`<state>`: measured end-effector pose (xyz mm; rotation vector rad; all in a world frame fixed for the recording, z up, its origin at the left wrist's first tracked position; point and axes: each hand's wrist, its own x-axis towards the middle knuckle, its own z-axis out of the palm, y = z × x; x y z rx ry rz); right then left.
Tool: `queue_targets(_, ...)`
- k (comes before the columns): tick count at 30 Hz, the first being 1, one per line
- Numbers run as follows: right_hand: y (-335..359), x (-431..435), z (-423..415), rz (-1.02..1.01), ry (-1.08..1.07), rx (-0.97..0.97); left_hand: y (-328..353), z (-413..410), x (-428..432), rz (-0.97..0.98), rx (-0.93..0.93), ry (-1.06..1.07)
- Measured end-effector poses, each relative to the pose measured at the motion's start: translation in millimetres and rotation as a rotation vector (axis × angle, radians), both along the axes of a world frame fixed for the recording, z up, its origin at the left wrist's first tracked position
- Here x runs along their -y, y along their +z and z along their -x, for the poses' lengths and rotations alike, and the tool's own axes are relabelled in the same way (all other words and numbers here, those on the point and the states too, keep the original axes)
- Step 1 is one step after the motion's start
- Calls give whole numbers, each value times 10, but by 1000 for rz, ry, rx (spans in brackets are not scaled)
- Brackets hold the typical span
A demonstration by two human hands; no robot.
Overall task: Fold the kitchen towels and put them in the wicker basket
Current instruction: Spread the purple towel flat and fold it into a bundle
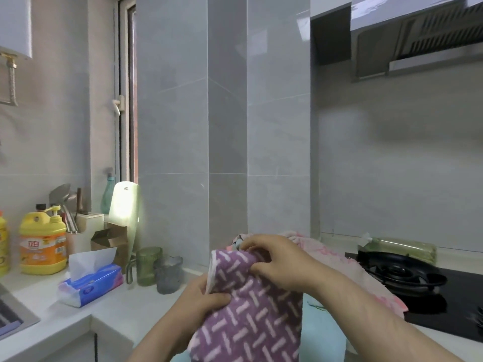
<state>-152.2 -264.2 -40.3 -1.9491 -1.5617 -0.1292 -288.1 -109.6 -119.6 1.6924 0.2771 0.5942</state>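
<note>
Grey tiles back the white desk [122, 304]. Left of the hob [402, 273], the left hand [205, 301] grips the purple towel [251, 309] by its edge, and the right hand [277, 262] pinches its top. Folding looks just begun; next, bring the corners together.

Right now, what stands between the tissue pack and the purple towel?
Head view: a green cup and a grey cup, side by side on the counter, left of the purple towel.
</note>
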Motion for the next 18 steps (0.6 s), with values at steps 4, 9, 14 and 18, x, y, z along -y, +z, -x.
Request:
queue_targets(4, -483, 79, -196, -291, -138, -558, -161, -20, -132, 108, 53, 9)
queue_targets(9, -1238, -130, -353, 70, 49, -1223, -478, -135, -362, 374, 78, 16)
queue_targets(14, -1493, -338, -573, -38, -106, -1077, -669, -163, -420, 230, -104, 34)
queue_targets(18, -1610, -340, -666, 4, -113, -1034, -791, -173, -570, 173, -207, 19)
